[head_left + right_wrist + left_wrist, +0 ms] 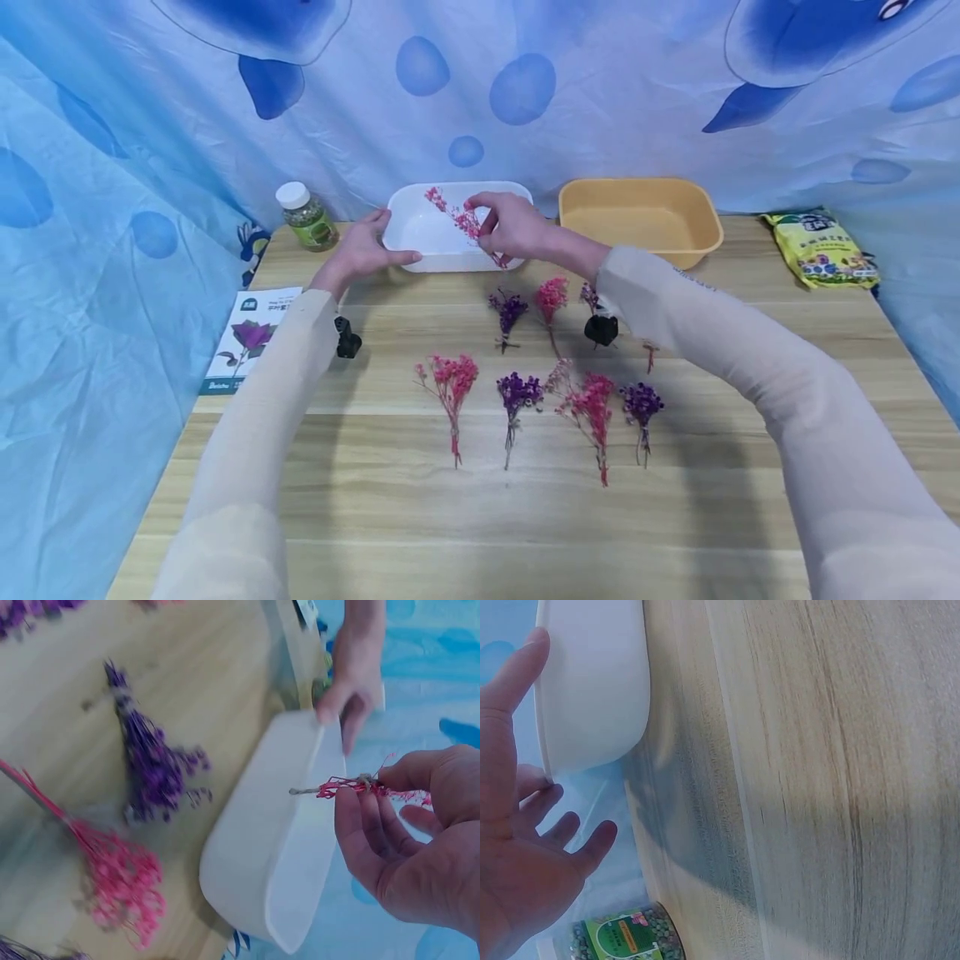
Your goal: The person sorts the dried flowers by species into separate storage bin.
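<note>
A white plastic basin stands at the back of the table. My left hand holds its front left corner, thumb at the front rim, forefinger at the end; the other fingers hang off it. Over the basin's right part, my right hand pinches a small bunch of pink dried flowers by its tied stems. The flower heads point back and left, and the stem ends stick out past my fingers. Nearer me lie pink bunches and purple bunches of dried flowers, some partly hidden by my right forearm.
An orange-yellow basin stands right of the white one. A white-capped jar and a flower-printed packet are at the left. A yellow bag lies at the far right. Behind hangs a blue curtain.
</note>
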`<act>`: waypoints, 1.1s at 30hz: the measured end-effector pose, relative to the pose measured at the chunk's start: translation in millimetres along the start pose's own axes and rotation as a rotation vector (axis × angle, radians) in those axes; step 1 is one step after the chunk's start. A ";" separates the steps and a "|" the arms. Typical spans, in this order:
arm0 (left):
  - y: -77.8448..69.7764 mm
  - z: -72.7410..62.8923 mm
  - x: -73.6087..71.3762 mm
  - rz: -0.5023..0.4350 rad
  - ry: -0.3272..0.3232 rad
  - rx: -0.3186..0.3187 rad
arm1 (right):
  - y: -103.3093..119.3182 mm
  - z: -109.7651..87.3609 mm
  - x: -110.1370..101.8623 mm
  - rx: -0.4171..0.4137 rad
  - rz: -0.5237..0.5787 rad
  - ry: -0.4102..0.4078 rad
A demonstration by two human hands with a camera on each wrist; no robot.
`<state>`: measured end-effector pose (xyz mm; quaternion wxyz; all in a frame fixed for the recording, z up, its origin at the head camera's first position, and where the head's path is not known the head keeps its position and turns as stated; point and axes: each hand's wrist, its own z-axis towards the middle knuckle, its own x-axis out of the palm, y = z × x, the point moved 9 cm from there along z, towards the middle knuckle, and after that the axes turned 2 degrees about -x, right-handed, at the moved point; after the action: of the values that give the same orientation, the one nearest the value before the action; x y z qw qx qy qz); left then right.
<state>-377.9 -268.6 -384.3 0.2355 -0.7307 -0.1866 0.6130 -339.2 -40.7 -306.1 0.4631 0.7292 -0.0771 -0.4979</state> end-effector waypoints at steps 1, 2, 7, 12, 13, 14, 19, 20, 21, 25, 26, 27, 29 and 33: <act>0.1 -0.2 0.2 -0.002 0.000 -0.002 | 0.1 3.1 -2.5 -0.009 -0.019 -0.004; -0.1 -0.7 0.6 -0.004 0.000 -0.003 | -0.4 6.2 -4.4 -0.015 -0.036 -0.004; -1.0 -1.3 1.6 -0.003 0.001 -0.006 | -1.1 17.7 -9.2 -0.047 -0.112 0.013; -0.7 -0.8 2.1 -0.005 0.004 -0.011 | -3.6 28.0 -11.0 -0.072 -0.142 0.062; -0.9 -0.7 1.9 -0.001 0.002 -0.009 | -4.4 30.1 -11.1 -0.075 -0.152 0.073; -1.2 -0.7 1.7 0.002 0.001 -0.007 | -5.1 32.0 -11.1 -0.077 -0.162 0.082; -1.8 -1.7 -0.2 0.013 -0.010 -0.005 | -8.6 42.3 -8.3 -0.095 -0.234 0.105; -1.8 -2.0 -0.4 0.008 -0.011 -0.006 | -9.5 44.7 -6.8 -0.099 -0.255 0.109; -1.7 -2.0 -0.3 0.005 -0.011 -0.006 | -10.3 47.0 -5.1 -0.107 -0.280 0.111; -0.3 -1.9 0.0 -0.005 -0.011 -0.010 | -13.0 55.5 4.5 -0.135 -0.373 0.138; 0.0 -1.8 0.2 -0.009 -0.010 -0.012 | -13.7 57.6 6.8 -0.142 -0.394 0.145; 0.3 -1.7 0.4 -0.012 -0.010 -0.014 | -14.0 59.2 8.8 -0.150 -0.407 0.151; 0.6 -1.6 0.4 -0.016 -0.011 -0.019 | -14.7 62.4 12.3 -0.161 -0.426 0.163; 0.3 -1.0 0.2 -0.032 -0.013 -0.019 | -17.3 66.9 16.0 -0.151 -0.436 0.176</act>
<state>-376.9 -268.8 -384.5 0.2369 -0.7258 -0.2057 0.6122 -390.8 -80.2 -334.6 0.4030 0.7324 0.1602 -0.5249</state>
